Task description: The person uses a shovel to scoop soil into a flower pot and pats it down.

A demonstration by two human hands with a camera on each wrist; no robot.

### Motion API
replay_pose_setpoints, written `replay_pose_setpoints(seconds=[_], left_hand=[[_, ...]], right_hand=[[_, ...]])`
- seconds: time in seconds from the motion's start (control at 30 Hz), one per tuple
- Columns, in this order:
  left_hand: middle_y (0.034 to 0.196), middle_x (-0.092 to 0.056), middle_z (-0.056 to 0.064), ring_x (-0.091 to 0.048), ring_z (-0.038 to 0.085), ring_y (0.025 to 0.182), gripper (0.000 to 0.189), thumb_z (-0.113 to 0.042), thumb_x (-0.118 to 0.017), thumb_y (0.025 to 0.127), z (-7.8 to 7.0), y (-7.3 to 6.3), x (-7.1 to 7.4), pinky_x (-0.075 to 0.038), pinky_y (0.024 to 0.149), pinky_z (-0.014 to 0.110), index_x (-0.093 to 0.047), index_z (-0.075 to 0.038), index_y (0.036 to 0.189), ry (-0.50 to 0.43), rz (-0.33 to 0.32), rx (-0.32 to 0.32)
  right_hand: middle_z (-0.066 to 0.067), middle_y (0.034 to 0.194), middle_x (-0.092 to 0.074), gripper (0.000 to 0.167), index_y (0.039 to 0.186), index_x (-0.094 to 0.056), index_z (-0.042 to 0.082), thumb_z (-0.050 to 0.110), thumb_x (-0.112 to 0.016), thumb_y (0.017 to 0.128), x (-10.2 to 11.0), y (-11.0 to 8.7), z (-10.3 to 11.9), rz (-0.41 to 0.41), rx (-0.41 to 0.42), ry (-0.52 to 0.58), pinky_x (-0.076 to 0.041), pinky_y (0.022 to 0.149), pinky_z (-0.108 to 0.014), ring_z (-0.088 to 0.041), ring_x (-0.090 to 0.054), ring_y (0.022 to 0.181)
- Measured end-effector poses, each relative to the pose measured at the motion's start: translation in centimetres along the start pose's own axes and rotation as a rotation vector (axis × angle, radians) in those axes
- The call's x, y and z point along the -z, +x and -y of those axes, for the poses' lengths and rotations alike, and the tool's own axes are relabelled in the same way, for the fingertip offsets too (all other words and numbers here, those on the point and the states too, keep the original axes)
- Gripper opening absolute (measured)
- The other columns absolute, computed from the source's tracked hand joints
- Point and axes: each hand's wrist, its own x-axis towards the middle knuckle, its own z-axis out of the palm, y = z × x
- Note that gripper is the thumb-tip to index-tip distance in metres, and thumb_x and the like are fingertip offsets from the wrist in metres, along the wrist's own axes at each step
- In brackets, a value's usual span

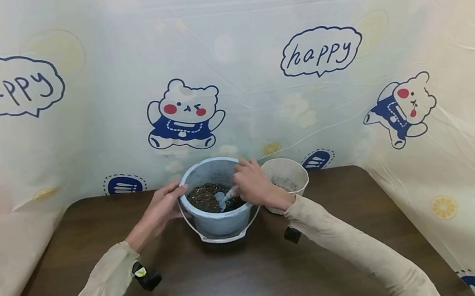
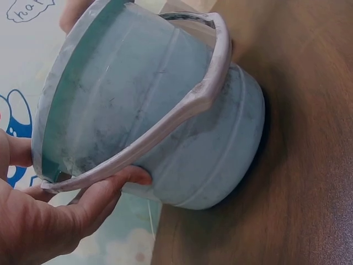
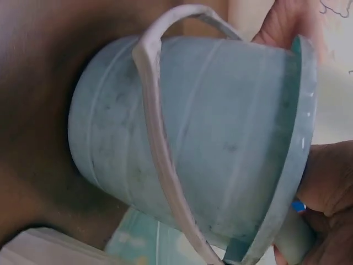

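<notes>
A light blue bucket (image 1: 226, 224) stands upright on the table, dark soil (image 1: 202, 197) inside it. Its pale handle (image 2: 165, 124) hangs down in front. My left hand (image 1: 161, 209) grips the bucket's left rim, thumb at the top edge and fingers along the outside wall. With my right hand (image 1: 254, 185) I hold a small blue-grey trowel (image 1: 221, 200) over the right rim, its blade down at the soil. In the right wrist view, only part of the trowel's grip (image 3: 294, 237) shows beyond the bucket's rim.
Just right of the bucket stands a whitish pot (image 1: 294, 173), partly covered by my right hand and wrist. The brown wooden table (image 1: 222, 293) reaches back to a printed cloth (image 1: 248, 64), which also hangs along both sides.
</notes>
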Motion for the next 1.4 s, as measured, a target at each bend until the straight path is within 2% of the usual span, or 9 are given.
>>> replay_pose_setpoints(seconds=[0.17, 0.23, 0.37, 0.5, 0.6, 0.77, 1.0, 1.2, 1.4], left_hand=[[0.158, -0.035, 0.028, -0.061, 0.017, 0.099, 0.063, -0.032, -0.049, 0.111, -0.3, -0.2, -0.1, -0.061, 0.077, 0.037, -0.031, -0.003, 0.164, 0.009, 0.002, 0.000], [0.159, -0.034, 0.028, -0.062, 0.019, 0.100, 0.062, -0.032, -0.048, 0.112, -0.2, -0.3, -0.1, -0.062, 0.076, 0.038, -0.030, -0.004, 0.164, 0.010, 0.005, 0.002], [0.159, -0.034, 0.029, -0.063, 0.025, 0.106, 0.062, -0.032, -0.048, 0.112, -0.2, -0.5, -0.2, -0.062, 0.076, 0.039, -0.029, -0.005, 0.165, 0.018, -0.002, 0.006], [0.162, -0.031, 0.029, -0.056, 0.037, 0.125, 0.063, -0.033, -0.047, 0.112, -0.2, -0.7, -0.1, -0.063, 0.079, 0.042, -0.027, -0.006, 0.166, 0.017, -0.006, 0.015], [0.163, -0.028, 0.028, -0.049, 0.040, 0.133, 0.064, -0.033, -0.046, 0.112, -0.2, -0.8, 0.0, -0.062, 0.081, 0.043, -0.026, -0.006, 0.166, 0.007, 0.002, 0.026], [0.163, -0.027, 0.028, -0.049, 0.040, 0.133, 0.064, -0.033, -0.046, 0.112, -0.2, -0.9, -0.1, -0.062, 0.083, 0.044, -0.025, -0.007, 0.166, -0.007, 0.012, 0.036], [0.165, -0.026, 0.028, -0.048, 0.044, 0.135, 0.064, -0.032, -0.045, 0.112, -0.3, -0.6, -0.4, -0.063, 0.082, 0.047, -0.024, -0.007, 0.167, -0.018, 0.022, 0.040], [0.166, -0.024, 0.028, -0.052, 0.043, 0.131, 0.065, -0.032, -0.046, 0.112, -0.6, -0.3, -0.3, -0.063, 0.080, 0.046, -0.022, -0.008, 0.167, -0.022, 0.014, 0.045], [0.167, -0.022, 0.028, -0.052, 0.041, 0.130, 0.065, -0.033, -0.045, 0.112, -0.5, -0.5, -0.2, -0.063, 0.082, 0.045, -0.021, -0.009, 0.168, -0.017, 0.017, 0.048]], right_hand=[[-0.008, 0.093, -0.064, 0.011, 0.094, -0.082, 0.015, 0.026, -0.079, 0.093, 0.5, 0.4, 0.0, 0.122, 0.022, -0.031, -0.022, 0.075, -0.036, -0.026, -0.044, 0.087], [-0.008, 0.092, -0.064, 0.010, 0.090, -0.080, 0.015, 0.023, -0.077, 0.095, 0.8, 0.4, 0.2, 0.173, 0.043, -0.073, -0.022, 0.076, -0.036, -0.025, -0.045, 0.087], [-0.007, 0.089, -0.062, 0.021, 0.078, -0.071, 0.015, 0.022, -0.072, 0.099, 1.0, 0.5, 0.7, 0.209, 0.078, -0.148, -0.020, 0.075, -0.034, -0.023, -0.046, 0.084], [-0.007, 0.092, -0.064, 0.021, 0.079, -0.071, 0.014, 0.022, -0.072, 0.098, 0.8, 0.6, 0.9, 0.198, 0.071, -0.126, -0.019, 0.075, -0.034, -0.023, -0.047, 0.085], [-0.008, 0.094, -0.066, 0.017, 0.081, -0.075, 0.012, 0.021, -0.075, 0.096, 0.6, 0.7, 0.9, 0.180, 0.064, -0.078, -0.022, 0.076, -0.036, -0.025, -0.050, 0.089], [-0.009, 0.095, -0.066, 0.007, 0.090, -0.080, 0.010, 0.018, -0.081, 0.091, 0.4, 0.5, 0.3, 0.150, 0.024, 0.013, -0.025, 0.076, -0.038, -0.027, -0.052, 0.091], [-0.006, 0.092, -0.065, 0.013, 0.104, -0.084, 0.013, 0.019, -0.081, 0.093, 0.9, -0.1, -0.8, 0.172, -0.021, 0.124, -0.018, 0.075, -0.037, -0.025, -0.049, 0.087], [-0.004, 0.087, -0.062, 0.011, 0.101, -0.085, 0.011, 0.016, -0.081, 0.092, 1.7, -1.1, -1.5, 0.073, -0.001, 0.206, -0.019, 0.077, -0.038, -0.023, -0.044, 0.084], [-0.006, 0.099, -0.065, 0.018, 0.110, -0.082, 0.008, 0.016, -0.077, 0.096, 1.8, -1.7, -1.9, 0.059, -0.011, 0.272, -0.020, 0.080, -0.039, -0.023, -0.048, 0.093]])
